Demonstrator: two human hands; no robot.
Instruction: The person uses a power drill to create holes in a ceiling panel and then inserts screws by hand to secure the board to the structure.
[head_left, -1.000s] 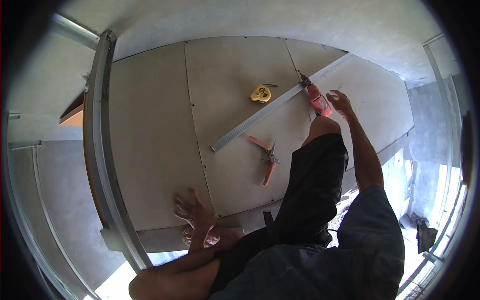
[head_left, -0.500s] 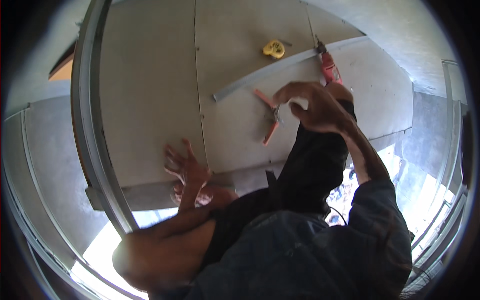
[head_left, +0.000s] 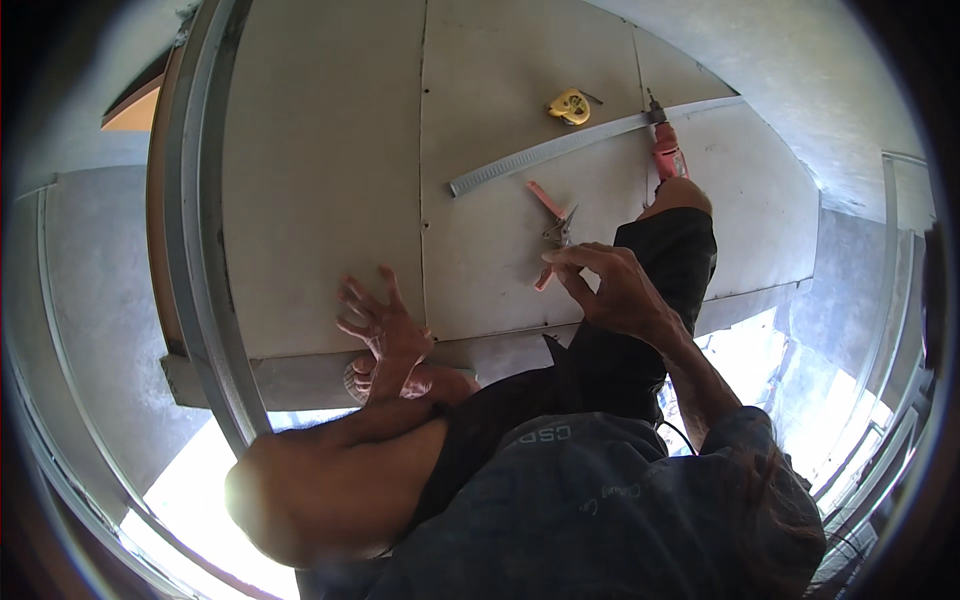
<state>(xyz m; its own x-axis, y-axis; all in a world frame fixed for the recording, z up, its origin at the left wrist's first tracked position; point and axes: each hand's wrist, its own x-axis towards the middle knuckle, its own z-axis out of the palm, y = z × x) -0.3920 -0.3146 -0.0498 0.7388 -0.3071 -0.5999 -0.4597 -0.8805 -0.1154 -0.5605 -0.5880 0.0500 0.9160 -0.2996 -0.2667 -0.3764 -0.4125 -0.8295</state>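
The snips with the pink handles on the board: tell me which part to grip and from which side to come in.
Grip the pink-handled snips by the two handles, probably at the lower one near the right hand, whose fingertips hover just beside it. Come from above and the knee side, since the handles splay apart flat on the drywall board while the grey blades sit at the pivot between them.

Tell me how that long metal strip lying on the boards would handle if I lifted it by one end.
The metal strip is long and thin, so it would likely sag and wobble. It looks light. Lying flat, it probably slides rather than rolls.
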